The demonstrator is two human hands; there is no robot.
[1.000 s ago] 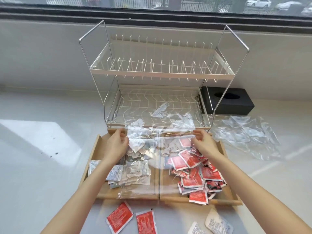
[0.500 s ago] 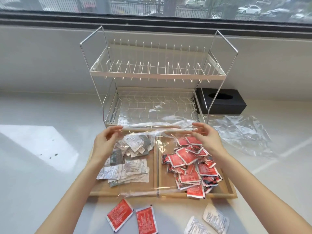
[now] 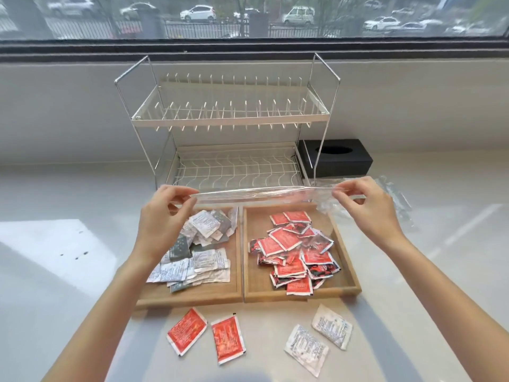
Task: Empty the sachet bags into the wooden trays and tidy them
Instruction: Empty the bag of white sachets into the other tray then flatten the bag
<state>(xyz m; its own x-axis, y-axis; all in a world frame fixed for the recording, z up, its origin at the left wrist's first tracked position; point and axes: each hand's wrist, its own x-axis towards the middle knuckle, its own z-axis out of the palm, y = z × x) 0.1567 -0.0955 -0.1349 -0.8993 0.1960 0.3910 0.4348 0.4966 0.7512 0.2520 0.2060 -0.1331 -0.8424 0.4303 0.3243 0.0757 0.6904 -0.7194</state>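
Clear bag [image 3: 252, 194] stretched flat above wooden trays [image 3: 243, 295], pinched between left hand [image 3: 162, 216] and right hand [image 3: 363, 206].

Pale glossy counter [image 3: 68, 271], 2 wooden trays [image 3: 242, 295] side by side at centre, 2-tier wire rack [image 3: 228, 119] behind, black tissue box [image 3: 344, 161] to its right, crumpled clear plastic [image 3: 396, 199], 2 red sachets [image 3: 206, 334] and 2 white sachets [image 3: 319, 343] loose in front of trays

Glossy clear plastic bag [image 3: 250, 194], matt wooden trays [image 3: 300, 293], shiny metal rack [image 3: 228, 119].
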